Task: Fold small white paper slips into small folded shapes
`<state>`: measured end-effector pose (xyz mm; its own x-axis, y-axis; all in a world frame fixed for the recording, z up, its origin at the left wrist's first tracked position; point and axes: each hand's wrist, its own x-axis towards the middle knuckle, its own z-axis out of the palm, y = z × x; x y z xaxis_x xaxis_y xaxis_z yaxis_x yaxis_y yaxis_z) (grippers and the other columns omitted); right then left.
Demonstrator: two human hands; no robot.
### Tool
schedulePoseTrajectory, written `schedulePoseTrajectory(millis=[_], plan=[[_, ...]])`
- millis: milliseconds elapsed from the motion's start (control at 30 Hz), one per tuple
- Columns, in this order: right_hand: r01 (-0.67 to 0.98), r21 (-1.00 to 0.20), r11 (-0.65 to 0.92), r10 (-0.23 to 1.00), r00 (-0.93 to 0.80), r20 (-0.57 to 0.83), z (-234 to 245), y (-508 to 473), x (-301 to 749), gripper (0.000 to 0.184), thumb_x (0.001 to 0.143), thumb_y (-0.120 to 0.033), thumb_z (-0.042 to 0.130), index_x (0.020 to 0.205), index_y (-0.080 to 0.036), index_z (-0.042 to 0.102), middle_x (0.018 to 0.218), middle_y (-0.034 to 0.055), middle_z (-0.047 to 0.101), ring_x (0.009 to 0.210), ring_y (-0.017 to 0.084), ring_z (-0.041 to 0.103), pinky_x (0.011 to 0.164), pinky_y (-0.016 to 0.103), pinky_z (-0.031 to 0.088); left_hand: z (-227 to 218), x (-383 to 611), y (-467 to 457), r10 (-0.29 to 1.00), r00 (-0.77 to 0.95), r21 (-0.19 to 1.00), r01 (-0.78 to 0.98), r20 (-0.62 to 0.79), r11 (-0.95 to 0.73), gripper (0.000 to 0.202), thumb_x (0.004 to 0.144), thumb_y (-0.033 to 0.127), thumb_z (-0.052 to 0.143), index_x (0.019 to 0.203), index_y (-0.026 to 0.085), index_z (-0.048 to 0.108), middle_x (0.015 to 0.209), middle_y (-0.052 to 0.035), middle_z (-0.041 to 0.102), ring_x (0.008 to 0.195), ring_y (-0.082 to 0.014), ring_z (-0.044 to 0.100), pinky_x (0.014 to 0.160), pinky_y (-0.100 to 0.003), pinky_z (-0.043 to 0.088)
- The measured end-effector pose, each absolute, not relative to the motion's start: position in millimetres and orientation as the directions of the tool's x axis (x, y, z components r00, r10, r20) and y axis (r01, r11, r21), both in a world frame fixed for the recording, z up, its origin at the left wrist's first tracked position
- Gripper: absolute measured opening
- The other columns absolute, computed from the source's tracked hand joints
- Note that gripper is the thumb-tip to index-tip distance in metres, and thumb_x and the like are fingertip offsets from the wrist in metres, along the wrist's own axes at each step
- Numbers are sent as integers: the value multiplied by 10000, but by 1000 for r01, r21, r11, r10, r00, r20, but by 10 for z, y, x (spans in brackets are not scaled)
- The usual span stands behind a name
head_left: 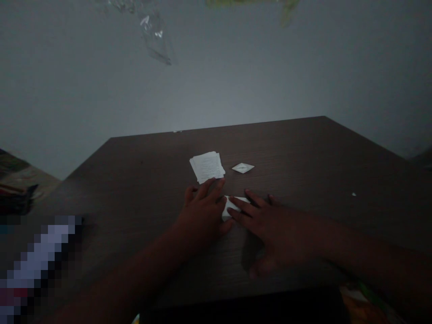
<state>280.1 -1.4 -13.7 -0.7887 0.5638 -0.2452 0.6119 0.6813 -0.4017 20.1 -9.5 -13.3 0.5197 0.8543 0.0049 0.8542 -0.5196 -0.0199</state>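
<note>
From the left grip [199, 216], a stack of paper slips [207, 166] blocks 12 o'clock, right at the fingertips. From the right grip [270, 229], a folded paper diamond [243, 168] stands at 11 o'clock. Bare surface [286, 153] lies open from 1 to 3 o'clock, interrupted only by a tiny white scrap [353, 194].

- dark wood-grain tabletop [286, 153]
- tiny white scrap [353, 194] on its right side
- grey wall [216, 90] behind
- crumpled clear plastic [155, 40] along the wall's top
- pixelated object [40, 265] at left
</note>
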Motion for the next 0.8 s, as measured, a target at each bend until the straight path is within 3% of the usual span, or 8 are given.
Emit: schedulePoseTrajectory(millis=[100,200,300,500,633,800], plan=[[608,-366,705,602,-785,-144,-177,33,2763,1154,962,-736,1029,1898,-211,602,1962,282,525,1796,696,448,1323,907,538,-177,168,-84,843,536,-15,844,31,-536,453,1127,459,903,1498,200,880,1959,-244,561,1779,-576,528,1290,-795,586],[621,-318,717,655,-755,2,-220,168,2722,776,1049,-485,990,1739,-216,760,1710,230,791,1557,531,739,1248,725,653,-211,116,-59,829,559,-15,829,21,-559,436,1126,460,881,1487,216,875,1973,-219,550,1790,-562,508,1301,-777,570],[606,-296,738,642,-766,32,-214,324,2708,375,1104,-303,903,1468,-214,904,1545,166,881,1471,432,792,1305,642,619,-244,62,-28,813,582,1,813,21,-582,371,1149,446,836,1434,214,888,1984,-202,539,1797,-555,497,1314,-777,555],[531,-297,794,562,-827,23,-168,427,2724,258,1114,-240,867,1355,-180,933,1427,189,901,1394,413,815,1278,637,634,-329,5,-3,770,632,-23,774,83,-633,321,1128,387,817,1395,228,896,1944,-167,596,1765,-516,530,1321,-721,548],[484,-324,813,541,-833,115,-215,420,2742,220,1103,-203,878,1298,-262,960,1447,140,906,1382,390,826,1292,591,625,-335,1,10,731,678,-55,735,84,-676,324,1131,299,773,1427,282,903,1875,-117,683,1733,-477,573,1328,-694,532],[465,-184,866,490,-862,128,-259,407,2734,229,1151,-240,844,1356,-216,941,1382,135,914,1295,371,805,1185,554,661,-359,25,61,711,703,-49,711,23,-701,338,1094,272,813,1417,286,913,1650,-102,848,1602,-437,691,1311,-633,541]])
